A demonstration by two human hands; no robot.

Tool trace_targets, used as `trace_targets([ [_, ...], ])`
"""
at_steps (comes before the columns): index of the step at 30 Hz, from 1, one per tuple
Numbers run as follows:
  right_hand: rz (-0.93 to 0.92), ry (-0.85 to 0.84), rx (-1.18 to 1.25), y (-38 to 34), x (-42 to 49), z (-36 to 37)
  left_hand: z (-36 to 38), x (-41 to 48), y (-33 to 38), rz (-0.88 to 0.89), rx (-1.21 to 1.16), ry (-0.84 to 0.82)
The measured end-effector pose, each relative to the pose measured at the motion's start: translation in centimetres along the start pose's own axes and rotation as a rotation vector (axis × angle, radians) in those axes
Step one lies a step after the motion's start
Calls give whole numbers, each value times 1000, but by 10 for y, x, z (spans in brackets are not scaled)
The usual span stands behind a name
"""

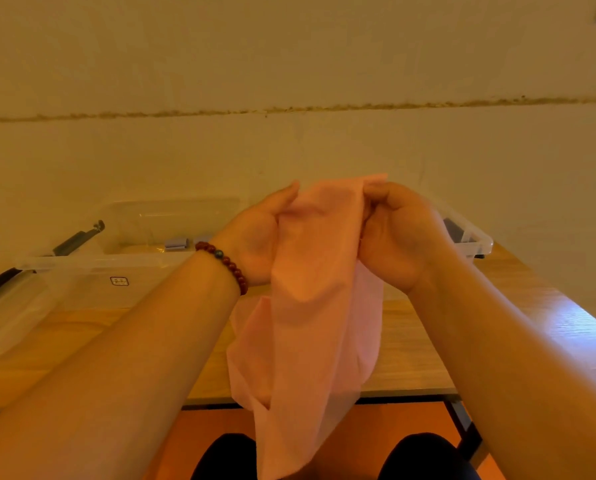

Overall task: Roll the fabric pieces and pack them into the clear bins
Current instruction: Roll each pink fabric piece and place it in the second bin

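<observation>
A pink fabric piece (310, 323) hangs in the air above the wooden table, its lower end dangling past the table's front edge. My left hand (258, 240), with a red bead bracelet on the wrist, holds the fabric's top left edge. My right hand (400, 233) grips the top right edge with curled fingers. One clear bin (144, 223) stands behind my left arm against the wall. Another clear bin (469, 237) is partly hidden behind my right hand.
A clear lid (92, 268) with a small label lies on the wooden table (414, 351) at the left. A dark handled tool (75, 240) leans at the far left. The wall stands close behind the bins. My knees show below the table edge.
</observation>
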State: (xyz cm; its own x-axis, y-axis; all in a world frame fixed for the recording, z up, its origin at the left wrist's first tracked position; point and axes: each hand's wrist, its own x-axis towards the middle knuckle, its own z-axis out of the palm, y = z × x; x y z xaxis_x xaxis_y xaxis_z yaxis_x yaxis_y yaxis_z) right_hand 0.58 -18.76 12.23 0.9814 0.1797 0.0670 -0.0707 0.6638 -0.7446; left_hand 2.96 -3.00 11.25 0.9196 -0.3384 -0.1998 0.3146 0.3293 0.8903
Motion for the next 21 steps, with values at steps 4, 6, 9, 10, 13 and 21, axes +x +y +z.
trace_targets([
  [4,110,91,-92,-2,-1,-10,7,11,-6,84,-36,31],
  [6,237,83,-160,-2,-1,-16,6,15,-11,155,4,39],
  [9,328,134,-292,3,4,-18,5,15,-18,249,86,83],
  [10,285,174,-336,5,7,-16,3,16,-19,260,101,92],
  [13,84,269,-306,9,15,-17,1,12,-18,183,128,67],
  [21,-26,55,-54,2,6,-25,-2,3,-9,-11,-138,-113],
])
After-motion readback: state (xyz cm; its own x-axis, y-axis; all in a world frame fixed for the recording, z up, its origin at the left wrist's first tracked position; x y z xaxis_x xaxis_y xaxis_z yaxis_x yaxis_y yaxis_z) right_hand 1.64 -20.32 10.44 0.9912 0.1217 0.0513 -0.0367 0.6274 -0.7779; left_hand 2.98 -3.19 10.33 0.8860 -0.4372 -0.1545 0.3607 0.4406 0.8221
